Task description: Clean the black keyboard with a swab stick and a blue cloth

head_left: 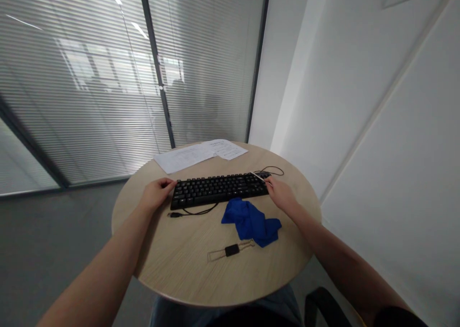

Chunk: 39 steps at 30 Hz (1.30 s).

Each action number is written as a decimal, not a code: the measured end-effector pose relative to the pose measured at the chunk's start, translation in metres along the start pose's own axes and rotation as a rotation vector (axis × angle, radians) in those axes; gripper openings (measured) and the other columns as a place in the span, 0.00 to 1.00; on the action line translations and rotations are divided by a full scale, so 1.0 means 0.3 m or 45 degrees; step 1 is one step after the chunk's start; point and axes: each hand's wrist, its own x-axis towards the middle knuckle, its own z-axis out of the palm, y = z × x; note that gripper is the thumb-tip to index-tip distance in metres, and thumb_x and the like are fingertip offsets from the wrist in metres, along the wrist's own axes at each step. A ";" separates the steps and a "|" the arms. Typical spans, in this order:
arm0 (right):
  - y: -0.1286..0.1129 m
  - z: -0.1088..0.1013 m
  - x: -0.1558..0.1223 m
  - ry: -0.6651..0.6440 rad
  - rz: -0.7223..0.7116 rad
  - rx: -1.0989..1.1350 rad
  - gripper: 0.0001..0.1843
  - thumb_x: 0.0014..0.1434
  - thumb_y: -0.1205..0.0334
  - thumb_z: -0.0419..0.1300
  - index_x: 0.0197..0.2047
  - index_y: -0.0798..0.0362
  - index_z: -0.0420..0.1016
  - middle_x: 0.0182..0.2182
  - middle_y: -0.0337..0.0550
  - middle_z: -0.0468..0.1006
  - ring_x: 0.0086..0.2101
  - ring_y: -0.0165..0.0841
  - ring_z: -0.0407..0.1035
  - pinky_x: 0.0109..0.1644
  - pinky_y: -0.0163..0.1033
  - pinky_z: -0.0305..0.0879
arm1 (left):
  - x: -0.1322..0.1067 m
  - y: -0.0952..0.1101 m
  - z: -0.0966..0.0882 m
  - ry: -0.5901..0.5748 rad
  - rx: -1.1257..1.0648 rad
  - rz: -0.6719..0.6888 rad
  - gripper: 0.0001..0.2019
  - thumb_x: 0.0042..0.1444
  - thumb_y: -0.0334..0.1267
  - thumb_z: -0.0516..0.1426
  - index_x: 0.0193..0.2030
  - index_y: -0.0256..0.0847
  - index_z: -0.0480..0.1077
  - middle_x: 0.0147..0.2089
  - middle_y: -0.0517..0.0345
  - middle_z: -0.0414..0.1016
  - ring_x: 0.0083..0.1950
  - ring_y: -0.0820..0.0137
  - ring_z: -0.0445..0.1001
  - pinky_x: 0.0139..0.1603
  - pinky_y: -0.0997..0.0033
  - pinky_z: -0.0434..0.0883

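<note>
Nearest, along the bottom of the frame, are the person's jeans (283,304), with a black chair arm (325,305) at lower right. Above them spreads the round table (172,262). Low on it, just right of the frame's centre line, lies a clip (232,250) with a black body and wire handles folded out to either side. A crumpled blue cloth (253,221) lies just above and right of it.

The keyboard (219,191), black, lies across the middle of the frame, slightly tilted, its right end higher. A cable (201,213) with a plug loops out below its left part; another loop of cord (276,168) shows beyond its upper right corner.

The left hand (157,192), left of centre, has thumb and fingers drawn together on the keyboard's upper left corner. The right hand (280,191), right of centre, is half curled, pinching a thin pale stick (258,176) that slants over the keyboard's right end; I cannot tell whether its tip touches the keys.

Farther up, printed sheets (187,157) overlap at the table's far edge. Behind them, blinds (108,101) fill the upper left, and a white wall (388,140) the right.
</note>
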 end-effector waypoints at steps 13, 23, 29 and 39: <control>-0.191 -0.060 0.130 -0.194 -0.092 -0.006 0.22 0.68 0.61 0.50 0.62 0.52 0.72 0.51 0.54 0.81 0.49 0.43 0.76 0.53 0.42 0.67 | 0.067 -0.013 0.017 -0.079 0.089 -0.231 0.21 0.54 0.58 0.53 0.31 0.43 0.78 0.32 0.50 0.82 0.39 0.55 0.80 0.37 0.65 0.69; -0.226 0.011 0.083 -0.196 -0.060 0.011 0.23 0.69 0.62 0.46 0.58 0.52 0.76 0.52 0.53 0.81 0.50 0.42 0.76 0.55 0.43 0.67 | 0.044 0.022 0.082 0.186 0.131 -0.360 0.21 0.57 0.53 0.51 0.40 0.43 0.79 0.44 0.43 0.83 0.47 0.49 0.79 0.43 0.58 0.70; -0.172 0.008 0.082 -0.173 0.006 0.025 0.23 0.67 0.64 0.47 0.59 0.48 0.76 0.54 0.47 0.81 0.52 0.40 0.75 0.57 0.41 0.66 | 0.045 0.017 0.062 0.167 -0.198 -0.367 0.19 0.55 0.48 0.51 0.39 0.39 0.79 0.36 0.49 0.82 0.38 0.59 0.78 0.37 0.65 0.70; -0.098 0.011 0.095 -0.150 0.056 0.117 0.21 0.69 0.54 0.49 0.58 0.44 0.77 0.55 0.42 0.80 0.54 0.40 0.72 0.59 0.42 0.65 | 0.037 0.019 0.083 0.313 -0.279 -0.395 0.28 0.63 0.54 0.41 0.35 0.40 0.78 0.38 0.47 0.82 0.41 0.56 0.78 0.44 0.61 0.71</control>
